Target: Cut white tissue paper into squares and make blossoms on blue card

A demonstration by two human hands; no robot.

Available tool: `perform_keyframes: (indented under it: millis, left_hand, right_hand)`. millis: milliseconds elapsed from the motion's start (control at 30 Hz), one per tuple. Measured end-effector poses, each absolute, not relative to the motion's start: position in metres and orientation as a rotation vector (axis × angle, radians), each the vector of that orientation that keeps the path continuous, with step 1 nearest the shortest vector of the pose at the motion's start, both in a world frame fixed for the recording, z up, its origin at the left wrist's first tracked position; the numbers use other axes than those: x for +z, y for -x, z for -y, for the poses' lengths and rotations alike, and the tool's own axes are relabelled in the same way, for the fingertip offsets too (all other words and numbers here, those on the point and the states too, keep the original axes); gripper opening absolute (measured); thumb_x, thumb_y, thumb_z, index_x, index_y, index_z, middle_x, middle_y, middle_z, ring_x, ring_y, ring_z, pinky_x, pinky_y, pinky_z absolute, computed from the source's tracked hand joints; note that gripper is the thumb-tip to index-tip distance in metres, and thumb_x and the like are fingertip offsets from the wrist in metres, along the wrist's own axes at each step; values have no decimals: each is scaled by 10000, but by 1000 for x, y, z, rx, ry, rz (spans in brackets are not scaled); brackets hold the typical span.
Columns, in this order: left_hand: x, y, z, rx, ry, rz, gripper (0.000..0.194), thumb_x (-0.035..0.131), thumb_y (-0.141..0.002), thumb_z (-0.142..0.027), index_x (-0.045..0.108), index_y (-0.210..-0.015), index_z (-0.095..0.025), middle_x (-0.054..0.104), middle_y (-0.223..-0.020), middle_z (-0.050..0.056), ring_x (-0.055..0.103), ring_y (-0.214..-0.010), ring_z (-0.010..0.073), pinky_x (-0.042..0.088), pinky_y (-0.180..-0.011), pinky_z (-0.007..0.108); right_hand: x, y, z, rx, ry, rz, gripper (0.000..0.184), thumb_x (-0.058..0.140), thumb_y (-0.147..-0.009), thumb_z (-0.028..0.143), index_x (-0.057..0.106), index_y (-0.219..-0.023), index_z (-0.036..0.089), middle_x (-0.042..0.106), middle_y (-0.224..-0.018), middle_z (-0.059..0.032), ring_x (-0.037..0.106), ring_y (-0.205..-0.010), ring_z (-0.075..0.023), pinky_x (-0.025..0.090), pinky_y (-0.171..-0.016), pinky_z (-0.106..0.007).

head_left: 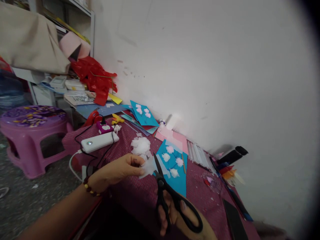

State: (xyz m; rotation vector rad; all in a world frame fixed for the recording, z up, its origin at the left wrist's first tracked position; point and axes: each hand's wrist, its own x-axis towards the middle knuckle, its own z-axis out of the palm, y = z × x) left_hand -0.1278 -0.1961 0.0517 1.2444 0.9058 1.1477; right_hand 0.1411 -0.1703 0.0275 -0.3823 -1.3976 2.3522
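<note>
My left hand point(127, 168), with a beaded bracelet on its wrist, pinches a thin piece of white tissue paper point(148, 166) between thumb and fingers. In my right hand point(172, 210) is a pair of black-handled scissors point(162, 184), fingers through the loops. The blades stand apart at the right side of the white paper; contact is hard to make out. Just beyond the paper lies a pile of white paper scraps point(140, 146). Partly behind the scissors, a blue card point(178, 183) carries several white and pale pink fluffy paper blossoms.
A white power bank point(100, 142) with cables, a purple power socket point(104, 127) and a yellow glue gun point(117, 119) lie at the left. Pink paper point(166, 134), glue sticks point(201, 156) and a black phone-like slab point(233, 216) are further right. A pink stool point(35, 140) stands beside the table.
</note>
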Motion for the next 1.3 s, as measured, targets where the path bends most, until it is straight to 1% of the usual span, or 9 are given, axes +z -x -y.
perform_keyframes:
  millis: [133,267,300,367,433,500,733,1000,1300]
  left_hand:
    - [56,126,195,1248,-1376,-951,147,661,-730,-284,649,-632,-174,565,-716,4,501,-721,160,392,-721,266]
    - [56,123,192,1430,-1441,-1059,230,677,-716,-282,567,-543,-176,583,-890,36,536,-878,195,397,-801,284]
    - [56,122,192,1434,-1419,-1071,243,681,-711,-281,546,-539,-173,583,-883,34,540,-846,183,402,-763,272]
    - [54,122,192,1365,-1356,-1074,256,673,-715,-296,512,-558,-174,556,-735,1,504,-662,128,377,-610,235]
    - [52,121,193,1263,-1290,-1069,271,664,-721,-325,476,-585,-183,463,-564,-56,382,-489,81,286,-480,211]
    - [50,120,193,1201,-1243,-1054,290,668,-713,-356,451,-612,-192,413,-502,-87,310,-420,59,229,-427,201]
    - [50,116,193,1167,-1223,-1064,292,685,-691,-374,459,-651,-193,468,-507,-85,357,-390,50,239,-389,185]
    - [42,132,169,1199,-1286,-1165,283,670,-699,-353,448,-641,-188,432,-526,-86,340,-413,51,237,-400,185]
    - [26,170,116,1151,-1328,-1280,358,659,-717,-435,408,-624,-197,361,-537,-91,282,-447,61,208,-422,199]
  right_hand:
    - [24,-141,174,2374,404,1376,562,570,-812,604,596,-1167,169,668,-829,-72,634,-653,-161,521,-617,-277]
    - [21,-142,178,2387,432,1337,578,569,-806,616,585,-1172,170,659,-853,-78,632,-667,-169,517,-634,-294]
    - [20,-143,178,2369,447,1337,582,560,-808,621,583,-1170,166,657,-851,-81,635,-666,-173,513,-633,-298]
    - [17,-143,179,2341,464,1348,584,548,-809,629,584,-1154,159,652,-840,-87,635,-658,-181,509,-622,-305]
    - [16,-143,178,2330,468,1361,589,545,-803,641,587,-1138,159,646,-821,-82,626,-640,-177,506,-608,-303]
    - [15,-143,178,2327,471,1363,588,541,-797,655,592,-1122,166,638,-800,-72,612,-627,-168,504,-597,-294]
    - [20,-140,179,2338,485,1303,578,579,-771,661,612,-1091,180,635,-764,-59,577,-589,-137,468,-517,-227]
    - [25,-121,152,2430,483,1199,508,642,-789,564,595,-1122,183,643,-757,-41,574,-585,-122,453,-491,-205]
    - [12,-87,106,2449,525,1144,545,641,-795,559,573,-1154,154,615,-748,-36,559,-568,-113,428,-476,-203]
